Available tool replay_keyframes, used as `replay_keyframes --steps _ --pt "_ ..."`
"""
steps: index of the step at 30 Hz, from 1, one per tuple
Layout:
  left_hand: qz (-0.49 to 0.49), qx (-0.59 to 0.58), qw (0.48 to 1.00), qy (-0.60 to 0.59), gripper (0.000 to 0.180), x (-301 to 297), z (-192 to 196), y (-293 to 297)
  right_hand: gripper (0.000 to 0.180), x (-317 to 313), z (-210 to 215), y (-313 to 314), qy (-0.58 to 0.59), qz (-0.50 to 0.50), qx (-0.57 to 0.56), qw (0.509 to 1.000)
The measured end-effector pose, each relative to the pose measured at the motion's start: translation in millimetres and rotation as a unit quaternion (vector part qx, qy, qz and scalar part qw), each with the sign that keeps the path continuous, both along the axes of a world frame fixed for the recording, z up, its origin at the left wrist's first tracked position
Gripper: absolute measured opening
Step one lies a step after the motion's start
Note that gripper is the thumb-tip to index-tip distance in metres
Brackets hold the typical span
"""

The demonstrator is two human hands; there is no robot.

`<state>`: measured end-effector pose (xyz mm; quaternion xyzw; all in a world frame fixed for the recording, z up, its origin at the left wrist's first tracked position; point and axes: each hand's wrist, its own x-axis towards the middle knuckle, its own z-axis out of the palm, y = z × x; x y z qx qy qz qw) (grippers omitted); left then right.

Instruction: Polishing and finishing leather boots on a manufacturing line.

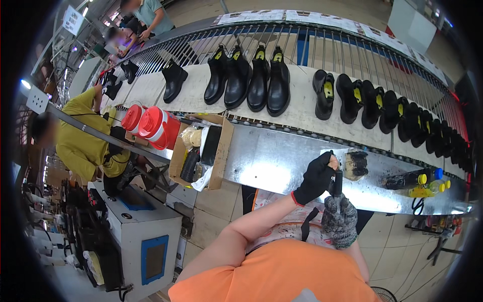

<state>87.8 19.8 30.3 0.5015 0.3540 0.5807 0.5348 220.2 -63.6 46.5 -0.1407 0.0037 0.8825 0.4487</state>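
In front of my orange shirt, at the edge of the metal bench [261, 151], my right hand [339, 221] in a grey knit glove is closed around the lower end of a black tube-shaped thing [335, 183]. It stands roughly upright; whether it is a small bottle or a handle I cannot make out. My left hand [316, 178], in a black glove with bare fingertips, is closed at the upper end of this tube. What the left fingers pinch there is hidden. Just right of that hand lies a pale block [356, 165] with black stains, on the bench.
Beyond the bench, a conveyor [302, 85] carries black ankle boots [278, 83] and several other black shoes [372, 106]. A cardboard box [221, 158] of supplies and red-and-white jugs [157, 126] stand left. Bottles [425, 190] lie right. A person in yellow [85, 136] works at far left.
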Motion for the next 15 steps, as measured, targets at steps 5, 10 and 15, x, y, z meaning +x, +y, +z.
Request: replay_keyframes --steps 5,10,15 --pt "0.052 0.103 0.991 0.065 0.011 -2 -4 7 0.050 6 -16 -1 -0.183 -0.033 0.066 0.980" --pt "0.140 0.196 0.945 0.221 0.009 -14 -10 8 0.048 -6 -17 9 -0.237 -0.051 0.085 0.966" --pt "0.127 0.183 0.931 0.288 0.021 -35 -51 10 0.020 -3 -69 32 -0.723 0.046 0.177 0.666"
